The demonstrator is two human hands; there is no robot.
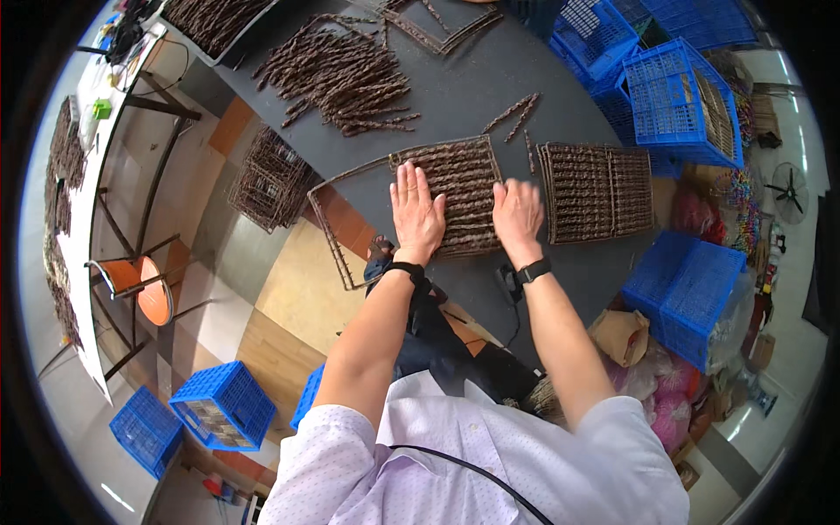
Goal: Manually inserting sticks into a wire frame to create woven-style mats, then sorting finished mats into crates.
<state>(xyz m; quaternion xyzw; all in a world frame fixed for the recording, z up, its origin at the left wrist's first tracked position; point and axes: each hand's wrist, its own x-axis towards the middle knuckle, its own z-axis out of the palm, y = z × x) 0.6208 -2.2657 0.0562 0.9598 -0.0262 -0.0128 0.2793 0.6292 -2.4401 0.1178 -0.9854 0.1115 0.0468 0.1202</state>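
Rows of dark brown twisted strands fill a thin wire frame, making a flat panel (459, 179) on the dark grey table. My left hand (415, 214) lies flat over the panel's left edge, fingers stretched and slightly apart. At the panel's right edge is my right hand (518, 213), its fingers bent and smeared by motion; whether anything is between them is hidden. Out from under the left side, past the table edge, juts an unfilled wire frame (328, 229). A stack of finished-looking panels (599, 192) sits just right of my right hand.
Loose twisted strands (346, 79) lie heaped at the table's far left, beside a bin of strands (214, 22). A few single strands (522, 114) rest beyond the panel. Blue crates (687, 109) stand at right. Wire frames (273, 179) are piled left of the table.
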